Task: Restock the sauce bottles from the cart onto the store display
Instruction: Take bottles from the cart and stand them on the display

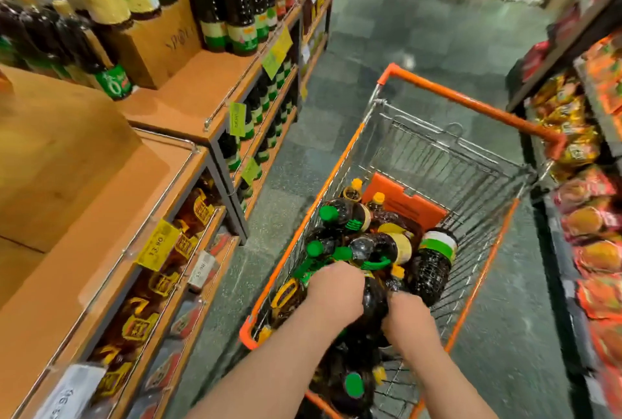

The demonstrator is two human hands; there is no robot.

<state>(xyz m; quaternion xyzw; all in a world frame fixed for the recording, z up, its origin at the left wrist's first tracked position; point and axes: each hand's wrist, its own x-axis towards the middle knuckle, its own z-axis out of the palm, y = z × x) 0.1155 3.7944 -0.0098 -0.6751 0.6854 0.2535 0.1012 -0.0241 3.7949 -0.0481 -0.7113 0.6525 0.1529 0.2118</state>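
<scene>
Dark sauce bottle (373, 304) inside the cart (437, 156) is gripped from both sides by your left hand (336, 290) and right hand (409, 317); more bottles (370, 243) lie around it.

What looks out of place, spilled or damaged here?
Nothing spilled or broken shows. The sauce bottles lie jumbled on their sides in the cart; both hands grip one dark bottle.
</scene>
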